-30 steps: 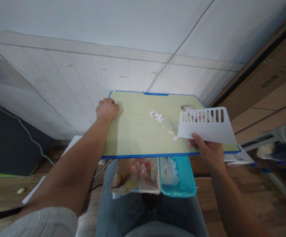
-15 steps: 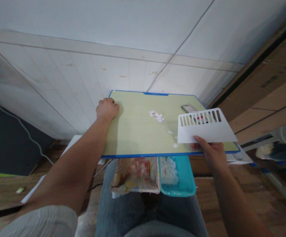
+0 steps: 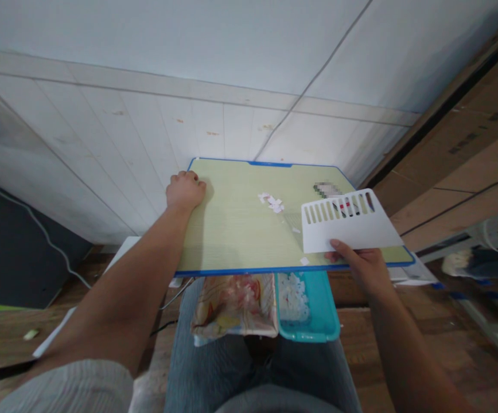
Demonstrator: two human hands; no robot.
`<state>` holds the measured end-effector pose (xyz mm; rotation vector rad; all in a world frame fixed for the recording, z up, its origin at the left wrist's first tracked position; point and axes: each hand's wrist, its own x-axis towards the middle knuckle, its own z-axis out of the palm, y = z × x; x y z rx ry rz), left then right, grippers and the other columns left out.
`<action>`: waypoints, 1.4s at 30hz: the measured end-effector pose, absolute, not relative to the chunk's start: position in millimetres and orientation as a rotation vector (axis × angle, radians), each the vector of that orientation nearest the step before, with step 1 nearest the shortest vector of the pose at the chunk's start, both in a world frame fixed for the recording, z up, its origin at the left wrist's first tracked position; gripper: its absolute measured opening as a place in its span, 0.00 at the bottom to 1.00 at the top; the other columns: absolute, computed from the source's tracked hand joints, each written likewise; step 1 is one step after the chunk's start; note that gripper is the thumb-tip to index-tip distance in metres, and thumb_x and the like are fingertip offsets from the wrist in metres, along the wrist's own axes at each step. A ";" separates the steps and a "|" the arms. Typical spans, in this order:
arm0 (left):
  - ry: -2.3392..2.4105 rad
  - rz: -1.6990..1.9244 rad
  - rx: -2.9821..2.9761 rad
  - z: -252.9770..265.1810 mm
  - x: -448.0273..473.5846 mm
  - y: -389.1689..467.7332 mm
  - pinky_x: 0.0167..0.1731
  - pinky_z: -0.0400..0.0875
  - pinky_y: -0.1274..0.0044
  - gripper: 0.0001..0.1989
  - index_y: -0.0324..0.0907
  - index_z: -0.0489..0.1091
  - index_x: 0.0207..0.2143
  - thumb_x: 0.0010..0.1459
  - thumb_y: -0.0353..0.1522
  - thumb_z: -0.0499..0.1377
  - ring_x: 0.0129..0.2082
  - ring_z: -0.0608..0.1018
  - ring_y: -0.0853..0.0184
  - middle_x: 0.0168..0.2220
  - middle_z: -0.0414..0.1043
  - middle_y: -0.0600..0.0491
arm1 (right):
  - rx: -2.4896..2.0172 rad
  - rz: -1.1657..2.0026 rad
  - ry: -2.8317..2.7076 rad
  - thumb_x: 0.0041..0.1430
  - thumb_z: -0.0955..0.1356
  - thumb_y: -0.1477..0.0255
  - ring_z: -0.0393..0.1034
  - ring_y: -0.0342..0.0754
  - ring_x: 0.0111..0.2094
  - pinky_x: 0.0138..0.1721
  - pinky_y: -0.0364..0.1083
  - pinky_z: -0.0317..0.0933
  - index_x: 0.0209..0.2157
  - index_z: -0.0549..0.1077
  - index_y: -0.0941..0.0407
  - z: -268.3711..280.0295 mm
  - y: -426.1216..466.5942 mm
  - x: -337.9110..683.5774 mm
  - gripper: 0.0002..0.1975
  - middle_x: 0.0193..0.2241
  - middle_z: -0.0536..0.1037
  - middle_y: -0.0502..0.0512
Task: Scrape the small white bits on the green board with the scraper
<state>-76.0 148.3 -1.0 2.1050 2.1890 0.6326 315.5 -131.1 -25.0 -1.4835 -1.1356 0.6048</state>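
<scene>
My right hand (image 3: 361, 267) pinches a white slotted sheet (image 3: 350, 235), thumb on top, above the right side of a pale yellow tabletop (image 3: 232, 229) with a blue rim. A row of long slots runs along the sheet's far edge. Small white paper scraps (image 3: 275, 203) lie in a loose cluster near the middle, and one scrap (image 3: 304, 261) sits by the near edge. My left hand (image 3: 186, 190) is curled over the tabletop's left edge, its fingers bent. Behind the sheet lies a blurred-out object (image 3: 327, 190), partly covered.
Below the near edge, a turquoise bin (image 3: 324, 321) holds white scraps, beside a patterned container (image 3: 236, 330) near my legs. A white panelled wall (image 3: 214, 123) stands behind, with a cable (image 3: 304, 92) running down it. Cardboard boxes (image 3: 459, 172) are at the right.
My right hand has shifted the slotted sheet slightly left and toward me across the tabletop. The scrap by the near edge has moved a little toward me. My left hand stays at the edge.
</scene>
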 end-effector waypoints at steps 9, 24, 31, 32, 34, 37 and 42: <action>2.180 0.648 2.101 -1.0 -76.2 148.0 0.67 0.77 0.49 0.25 0.40 0.82 0.63 0.71 0.37 0.55 0.69 0.76 0.37 0.67 0.79 0.32 | -1.492 0.559 -0.959 0.55 0.84 0.51 0.81 0.54 0.25 0.31 0.51 0.80 0.32 0.85 0.54 -37.7 -120.9 331.7 0.21 0.27 0.87 0.58; 2.171 0.651 2.104 -0.5 -76.2 146.9 0.69 0.76 0.49 0.26 0.40 0.82 0.64 0.72 0.38 0.54 0.70 0.75 0.38 0.69 0.79 0.32 | -1.567 0.524 -1.062 0.53 0.84 0.49 0.81 0.56 0.24 0.30 0.52 0.79 0.24 0.83 0.52 -28.6 -122.9 325.0 0.22 0.23 0.85 0.59; 2.175 0.625 2.106 0.5 -76.6 146.4 0.67 0.77 0.49 0.27 0.41 0.81 0.65 0.71 0.38 0.54 0.70 0.75 0.38 0.70 0.78 0.33 | -1.558 0.560 -1.010 0.54 0.83 0.55 0.82 0.57 0.24 0.30 0.52 0.80 0.25 0.84 0.53 -35.9 -123.4 334.9 0.18 0.23 0.86 0.59; 2.178 0.617 2.101 0.6 -76.7 146.6 0.68 0.77 0.50 0.27 0.41 0.81 0.65 0.72 0.39 0.54 0.70 0.75 0.38 0.70 0.78 0.33 | -1.558 0.570 -0.998 0.53 0.83 0.55 0.82 0.57 0.24 0.30 0.52 0.80 0.25 0.85 0.54 -36.7 -123.6 335.6 0.18 0.23 0.86 0.59; 2.180 0.614 2.095 0.6 -76.8 147.0 0.68 0.76 0.50 0.27 0.41 0.81 0.65 0.72 0.39 0.54 0.70 0.74 0.38 0.70 0.78 0.33 | -1.556 0.624 -1.003 0.52 0.84 0.55 0.81 0.57 0.24 0.29 0.52 0.79 0.25 0.84 0.53 -37.7 -124.0 337.1 0.17 0.24 0.86 0.58; 2.175 0.625 2.099 0.1 -76.9 147.3 0.68 0.76 0.50 0.27 0.41 0.81 0.65 0.72 0.38 0.54 0.69 0.75 0.38 0.69 0.78 0.33 | -1.513 0.676 -1.022 0.53 0.84 0.56 0.78 0.55 0.22 0.27 0.52 0.76 0.22 0.81 0.52 -38.2 -124.0 340.2 0.19 0.22 0.83 0.56; 2.174 0.610 2.108 0.7 -76.6 146.1 0.68 0.76 0.51 0.27 0.39 0.81 0.66 0.72 0.38 0.54 0.70 0.75 0.38 0.70 0.78 0.32 | -1.493 0.710 -1.039 0.55 0.84 0.57 0.72 0.52 0.20 0.25 0.51 0.71 0.19 0.77 0.52 -41.1 -123.0 342.6 0.22 0.19 0.78 0.55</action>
